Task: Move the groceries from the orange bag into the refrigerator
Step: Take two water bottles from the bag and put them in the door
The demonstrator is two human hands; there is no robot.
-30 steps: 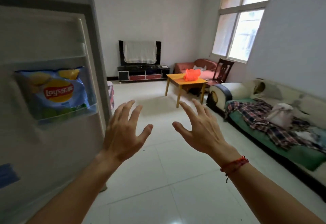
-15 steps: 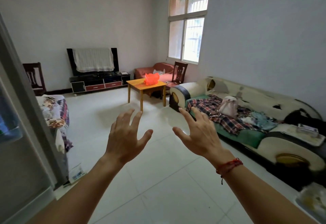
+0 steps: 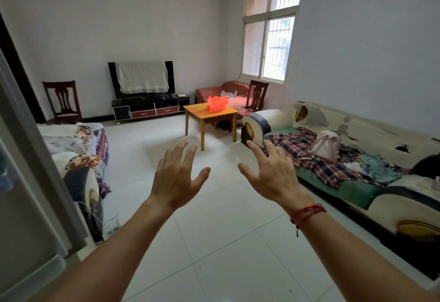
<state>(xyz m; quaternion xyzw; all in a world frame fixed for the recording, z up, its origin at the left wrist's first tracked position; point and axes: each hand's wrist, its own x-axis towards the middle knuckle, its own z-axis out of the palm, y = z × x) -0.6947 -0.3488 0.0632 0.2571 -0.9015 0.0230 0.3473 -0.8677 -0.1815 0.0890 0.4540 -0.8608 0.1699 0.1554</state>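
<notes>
Head view of a living room. Both hands are raised, backs to the camera, over the white tiled floor (image 3: 226, 242): the left hand (image 3: 176, 179) and the right hand (image 3: 273, 178) are each spread wide, fingers apart and nearly straight, holding nothing and touching nothing. A red cord bracelet (image 3: 307, 213) circles the right wrist. The orange bag (image 3: 217, 103) sits on the small wooden table (image 3: 195, 110) at the far side of the room, well apart from both hands and framed between them. The refrigerator (image 3: 19, 206) shows only as a grey door at the left edge — its inside is out of view. Along the right wall runs a worn sofa (image 3: 371, 130) carrying a plaid blanket (image 3: 309, 156) and a pink backpack (image 3: 326, 144). Behind the table stand a cloth-draped television (image 3: 142, 78) on a low cabinet and a dark wooden chair (image 3: 257, 94) — the latter below the window (image 3: 269, 44).
</notes>
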